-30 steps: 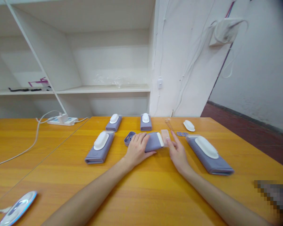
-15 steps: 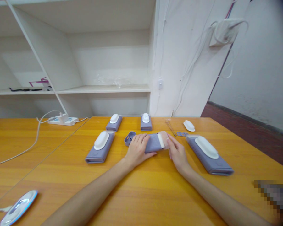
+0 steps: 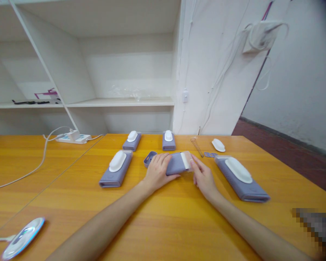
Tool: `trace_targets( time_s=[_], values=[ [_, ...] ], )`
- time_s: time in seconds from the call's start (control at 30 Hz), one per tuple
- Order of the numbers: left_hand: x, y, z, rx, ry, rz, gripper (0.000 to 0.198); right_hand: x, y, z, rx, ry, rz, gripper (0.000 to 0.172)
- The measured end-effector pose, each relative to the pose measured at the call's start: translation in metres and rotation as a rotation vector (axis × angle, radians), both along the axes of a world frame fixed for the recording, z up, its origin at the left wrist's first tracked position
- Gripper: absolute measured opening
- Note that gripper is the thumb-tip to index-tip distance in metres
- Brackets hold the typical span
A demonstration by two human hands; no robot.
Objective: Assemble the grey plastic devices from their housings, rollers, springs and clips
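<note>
My left hand (image 3: 157, 171) is closed around a ribbed purple-grey plastic case (image 3: 176, 164), which lies slanted just above or on the table; I cannot tell which. At its right end a white band and a clear end piece (image 3: 188, 156) show. The fingers of my right hand (image 3: 203, 178) pinch that clear end piece. Beside my left hand sits a small purple open cap (image 3: 149, 159). Past my right hand lie a coil spring (image 3: 197, 148), a flat purple piece with openings (image 3: 210, 154) and a white oval part (image 3: 218, 145).
Similar purple cases with white oval tops stand around: near left (image 3: 116, 170), back left (image 3: 132, 141), back middle (image 3: 168, 142) and right (image 3: 241, 177). A round white glowing pad (image 3: 24, 237) lies front left. A power strip (image 3: 74, 137) with cables is at the back left, below white shelves (image 3: 119, 103).
Both hands keep their hold on the case. My right fingers have shifted slightly left on the clear end piece. The camera view has moved a little.
</note>
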State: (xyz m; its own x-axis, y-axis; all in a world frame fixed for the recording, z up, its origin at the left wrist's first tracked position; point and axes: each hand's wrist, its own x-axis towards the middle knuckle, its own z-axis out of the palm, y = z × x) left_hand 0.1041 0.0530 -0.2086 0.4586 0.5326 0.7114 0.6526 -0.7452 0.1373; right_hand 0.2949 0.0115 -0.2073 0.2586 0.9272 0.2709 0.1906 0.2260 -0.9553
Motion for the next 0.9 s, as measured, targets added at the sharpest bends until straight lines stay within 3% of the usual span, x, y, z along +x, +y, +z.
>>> trace_targets(
  time_s=[0.2,0.57,0.77,0.9],
  values=[
    [0.002,-0.001,0.001,-0.007,0.006,0.009,0.068,0.0,-0.001,0.001,-0.064,0.017,-0.034,0.069],
    [-0.001,-0.001,0.002,-0.018,0.016,-0.006,0.068,0.0,0.0,-0.005,-0.048,-0.106,0.138,0.06],
    [-0.005,0.0,-0.001,-0.036,-0.017,-0.026,0.064,-0.001,-0.001,-0.01,-0.018,-0.271,0.215,0.088],
    [-0.007,0.0,-0.002,-0.029,-0.029,-0.041,0.066,-0.003,-0.001,-0.013,0.013,-0.389,0.225,0.088]
  ],
)
